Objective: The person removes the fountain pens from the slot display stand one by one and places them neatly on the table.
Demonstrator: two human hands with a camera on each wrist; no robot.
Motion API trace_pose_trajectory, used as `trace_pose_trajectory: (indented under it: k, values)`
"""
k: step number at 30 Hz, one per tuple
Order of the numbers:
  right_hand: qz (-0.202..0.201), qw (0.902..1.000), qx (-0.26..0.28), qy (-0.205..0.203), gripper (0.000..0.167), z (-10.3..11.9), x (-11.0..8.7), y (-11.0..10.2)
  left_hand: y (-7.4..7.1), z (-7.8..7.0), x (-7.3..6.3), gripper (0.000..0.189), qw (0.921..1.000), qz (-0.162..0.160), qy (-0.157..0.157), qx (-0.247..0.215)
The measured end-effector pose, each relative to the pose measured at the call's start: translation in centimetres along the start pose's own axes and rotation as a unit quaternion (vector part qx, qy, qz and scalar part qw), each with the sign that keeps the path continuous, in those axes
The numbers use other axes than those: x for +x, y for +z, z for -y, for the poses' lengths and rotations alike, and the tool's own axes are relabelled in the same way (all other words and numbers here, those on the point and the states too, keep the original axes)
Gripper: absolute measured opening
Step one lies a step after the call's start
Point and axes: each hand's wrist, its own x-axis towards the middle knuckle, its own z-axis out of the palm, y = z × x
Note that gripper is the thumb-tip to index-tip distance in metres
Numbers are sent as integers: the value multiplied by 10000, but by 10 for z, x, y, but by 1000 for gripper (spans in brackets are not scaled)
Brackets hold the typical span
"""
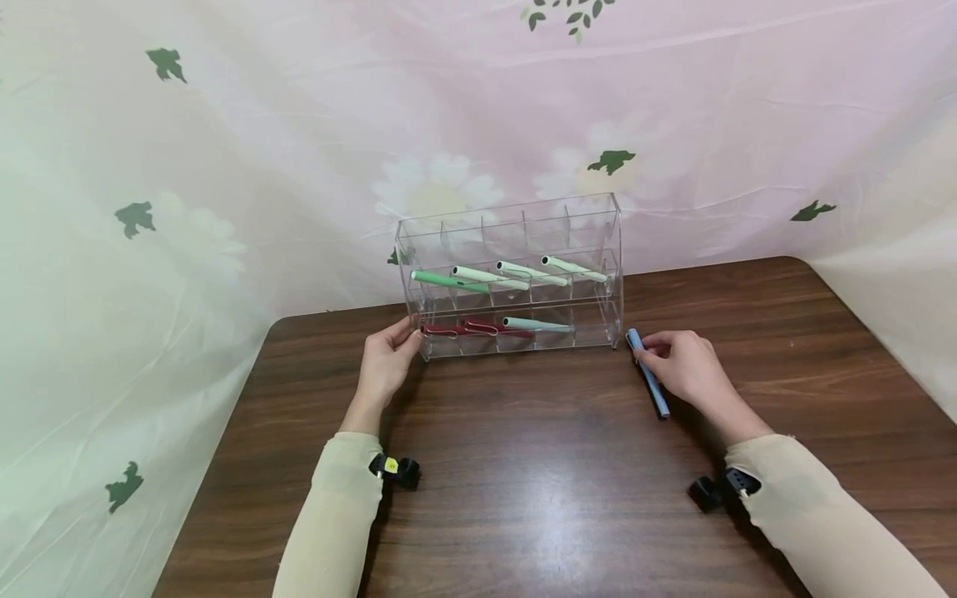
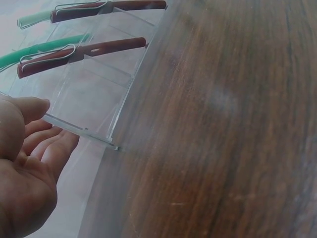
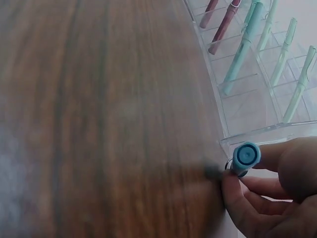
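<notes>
A clear acrylic pen rack [image 1: 594,320] stands at the back of the table. My left hand [image 1: 386,359] grips its left side wall between thumb and fingers, as the left wrist view also shows. Just off the rack's right end, my right hand [image 1: 686,370] pinches a blue pen [image 1: 653,384], held slanting; its round end [image 3: 246,154] faces the right wrist camera. In the lower tier lie two dark red pens [image 1: 444,330] and a light blue-green pen [image 1: 538,325]. The upper tier carries a green pen [image 1: 449,281] at the left and three pale green pens [image 1: 552,273].
The dark wood table [image 1: 538,465] extends in front of the rack and to both sides. Behind it hangs a floral cloth [image 1: 336,149], close to the rack's back. A small black camera [image 1: 407,472] is strapped to each wrist.
</notes>
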Motion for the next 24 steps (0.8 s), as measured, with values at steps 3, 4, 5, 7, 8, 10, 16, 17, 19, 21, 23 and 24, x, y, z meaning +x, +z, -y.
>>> trace_pose_trajectory:
  k: [3,4,5,7,8,10,16,17,19,21,23,24]
  values:
    - [129,9999,44,95,32,2,0,1,0,-1,0,43,10000,17,16,-9]
    - [167,9998,60,125,32,3,1,1,0,0,0,43,10000,23,12,-11]
    - [210,9996,81,141,32,3,1,2,0,0,0,43,10000,23,9,-11]
    - [270,9995,120,148,32,3,0,2,0,1,0,43,10000,16,1,-14]
    - [268,9995,108,144,32,3,0,2,0,1,1,43,10000,13,-2,-15]
    - [249,9996,98,119,32,3,0,2,0,1,0,43,10000,6,-3,17]
    - [209,9994,264,125,34,1,-2,-1,0,1,1,43,10000,10,-6,84]
    - [198,9993,309,119,34,0,-3,-1,0,1,1,44,10000,10,-8,78]
    - [127,9992,369,66,34,-2,-3,-2,0,1,1,44,10000,-11,-30,84]
    - [-5,9992,393,-18,34,-3,-3,-4,0,0,1,44,9999,-47,-69,126]
    - [-171,9988,437,-142,33,-5,-4,-5,1,0,1,44,9998,-90,-97,168]
    - [-246,9984,465,-207,32,-5,-4,-5,1,0,1,43,9997,-114,-119,201]
